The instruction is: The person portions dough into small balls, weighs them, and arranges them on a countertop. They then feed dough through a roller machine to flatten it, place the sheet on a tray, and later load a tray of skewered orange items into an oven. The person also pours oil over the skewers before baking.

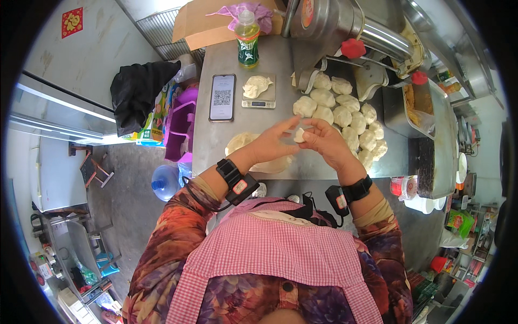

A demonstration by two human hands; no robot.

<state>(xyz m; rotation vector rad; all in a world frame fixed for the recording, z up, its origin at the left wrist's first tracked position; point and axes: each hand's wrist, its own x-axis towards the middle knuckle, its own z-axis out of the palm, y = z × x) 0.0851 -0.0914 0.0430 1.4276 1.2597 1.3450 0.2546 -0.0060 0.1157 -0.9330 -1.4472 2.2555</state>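
Note:
My right hand (326,143) pinches a small pale piece of dough (299,136) over the steel table. My left hand (270,141) is just left of it, thumb and fingers curved apart with nothing visibly between them. Beneath my hands lies a large dough mass (243,142), partly hidden by my left hand. Beyond them, a lump of dough (256,85) rests on a small digital scale (259,103). Rounded dough balls (343,116) are grouped in several rows to the right.
A phone (222,98) and a bottle (247,38) are on the table (213,146), with a cardboard box (191,21) behind. A steel roller machine (324,27) stands at back right, a tray of yellowish food (411,105) at right. Purple crates (178,129) sit left of the table.

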